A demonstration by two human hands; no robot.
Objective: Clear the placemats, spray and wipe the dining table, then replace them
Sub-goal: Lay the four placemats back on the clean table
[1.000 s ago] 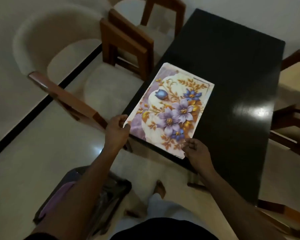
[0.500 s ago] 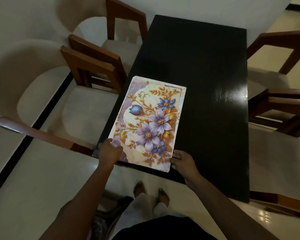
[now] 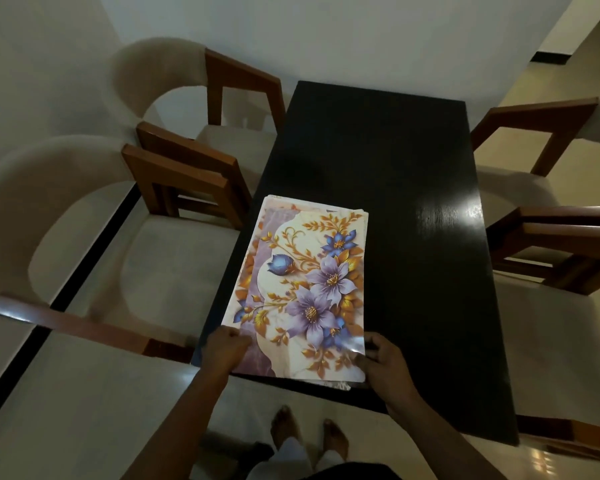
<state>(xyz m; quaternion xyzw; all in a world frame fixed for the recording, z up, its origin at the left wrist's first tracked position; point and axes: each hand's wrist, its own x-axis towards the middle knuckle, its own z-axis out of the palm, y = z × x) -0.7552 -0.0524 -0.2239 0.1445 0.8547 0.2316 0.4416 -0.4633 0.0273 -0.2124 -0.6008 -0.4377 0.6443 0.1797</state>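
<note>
Head view: a stack of floral placemats (image 3: 309, 289) lies on the dark dining table (image 3: 413, 202), along its left edge and reaching to the near edge, with its lower corners slightly overhanging. Layered edges show at the far right corner and under the near right corner, so there are several mats here, not one. The left hand (image 3: 226, 349) pinches the near left corner, fingers closed on the stack. The right hand (image 3: 383, 356) grips the near right corner, thumb on top and fingers curled under the glossy edge.

A second ago the stack sat skewed across the table's left edge with both hands only resting by its near edge; now it lies squared to the table and both hands have hold of it. I judge the table already wiped, since its surface shines bare, and the mats are about to be dealt out to the places by the wooden chairs (image 3: 187, 174).
</note>
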